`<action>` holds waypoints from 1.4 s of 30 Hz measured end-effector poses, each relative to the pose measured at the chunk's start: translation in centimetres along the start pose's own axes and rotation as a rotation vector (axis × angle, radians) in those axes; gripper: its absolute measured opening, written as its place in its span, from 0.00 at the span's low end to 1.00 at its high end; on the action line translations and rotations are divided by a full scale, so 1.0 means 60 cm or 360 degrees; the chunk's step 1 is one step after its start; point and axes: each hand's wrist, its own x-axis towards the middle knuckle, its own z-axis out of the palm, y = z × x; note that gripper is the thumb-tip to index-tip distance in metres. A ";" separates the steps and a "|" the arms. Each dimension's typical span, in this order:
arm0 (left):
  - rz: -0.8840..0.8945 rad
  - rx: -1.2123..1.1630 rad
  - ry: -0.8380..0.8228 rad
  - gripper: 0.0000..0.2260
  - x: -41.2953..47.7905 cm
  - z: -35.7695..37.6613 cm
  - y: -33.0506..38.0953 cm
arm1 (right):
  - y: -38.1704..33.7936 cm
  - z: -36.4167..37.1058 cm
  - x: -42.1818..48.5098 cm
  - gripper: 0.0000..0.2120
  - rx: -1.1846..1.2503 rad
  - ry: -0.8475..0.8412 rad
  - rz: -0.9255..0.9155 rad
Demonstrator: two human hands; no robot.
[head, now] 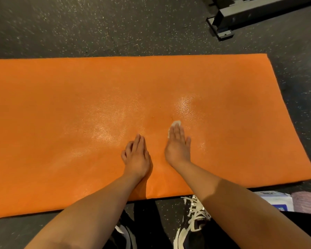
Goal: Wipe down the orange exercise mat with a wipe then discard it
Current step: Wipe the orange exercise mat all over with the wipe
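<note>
Orange mat (61, 105) (wet-sheened): right hand (178, 146) presses wipe (176, 123), left hand (136, 157) rests.

Exercise mat (61, 105): orange, with pale glossy streaks. Wipe (175, 123): white. Floor (79, 24): dark grey, speckled white. Shoes (192, 221): black and white, laced white.

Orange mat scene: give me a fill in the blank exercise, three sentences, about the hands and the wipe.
1. The right hand presses the white wipe onto the ____ mat.
2. The left hand rests on the mat and holds ____.
3. The mat lies on a dark speckled ____.
Missing words: orange; nothing; floor.
</note>
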 end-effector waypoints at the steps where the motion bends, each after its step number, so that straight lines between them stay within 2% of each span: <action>1: 0.0001 -0.0010 0.0001 0.26 0.000 0.001 0.001 | -0.012 0.006 -0.008 0.34 -0.0001 -0.0027 -0.0067; 4: 0.0009 -0.0081 -0.0004 0.25 -0.001 -0.003 0.000 | -0.051 0.035 -0.031 0.31 -0.0050 -0.0229 -0.0602; 6: 0.0022 -0.0148 -0.0014 0.25 0.000 -0.008 -0.003 | -0.053 0.043 -0.024 0.30 -0.0115 -0.0263 -0.0774; 8: 0.0025 -0.0143 -0.0028 0.26 -0.001 -0.009 -0.006 | -0.039 0.036 -0.015 0.31 -0.0151 -0.0184 -0.0686; 11: 0.0010 -0.0123 -0.0038 0.28 0.000 -0.009 -0.006 | -0.015 0.026 -0.014 0.30 -0.0054 0.0138 -0.0224; 13: 0.0011 -0.0132 -0.0037 0.28 0.001 -0.009 -0.006 | -0.017 0.030 -0.023 0.29 -0.0015 0.0272 -0.0124; 15: 0.0022 -0.0163 -0.0033 0.27 0.002 -0.009 -0.007 | -0.033 0.041 -0.032 0.30 -0.0005 0.0151 -0.0284; 18: 0.0043 -0.0255 -0.0003 0.27 0.002 -0.008 -0.013 | -0.057 0.054 -0.041 0.30 0.0027 -0.0103 -0.0733; 20: 0.0046 -0.0333 0.0022 0.28 0.003 -0.009 -0.019 | -0.055 0.052 -0.034 0.31 -0.0006 -0.0136 -0.0858; 22: 0.0042 -0.0383 0.0041 0.29 0.004 -0.013 -0.024 | -0.042 0.042 -0.016 0.30 -0.0067 -0.0052 -0.0652; 24: 0.0061 -0.0376 0.0046 0.29 0.003 -0.015 -0.025 | -0.030 0.027 -0.005 0.31 -0.0017 0.0049 -0.0278; 26: 0.0088 -0.0329 0.0068 0.29 -0.002 -0.017 -0.021 | -0.038 0.024 -0.007 0.31 0.0056 0.0016 -0.0146; 30: 0.0049 -0.0351 0.0113 0.26 -0.009 -0.031 -0.029 | -0.095 0.038 -0.031 0.28 0.0062 -0.0295 -0.0689; 32: 0.0070 -0.0324 0.0123 0.25 -0.006 -0.041 -0.041 | -0.105 0.044 -0.027 0.28 0.0002 -0.0352 -0.0876; 34: 0.0035 -0.0178 0.0163 0.24 0.000 -0.050 -0.052 | -0.102 0.041 -0.012 0.29 -0.0116 -0.0276 -0.0823; 38: -0.0114 0.0117 0.0149 0.28 0.007 -0.067 -0.064 | -0.106 0.028 0.015 0.30 -0.0006 -0.0105 -0.0302; 40: -0.0087 0.0138 0.0164 0.27 0.006 -0.068 -0.072 | -0.133 0.033 0.012 0.31 -0.0012 -0.0219 -0.0420; 42: -0.0120 0.0116 0.0183 0.25 0.010 -0.066 -0.073 | -0.157 0.042 0.004 0.30 -0.0083 -0.0349 -0.0722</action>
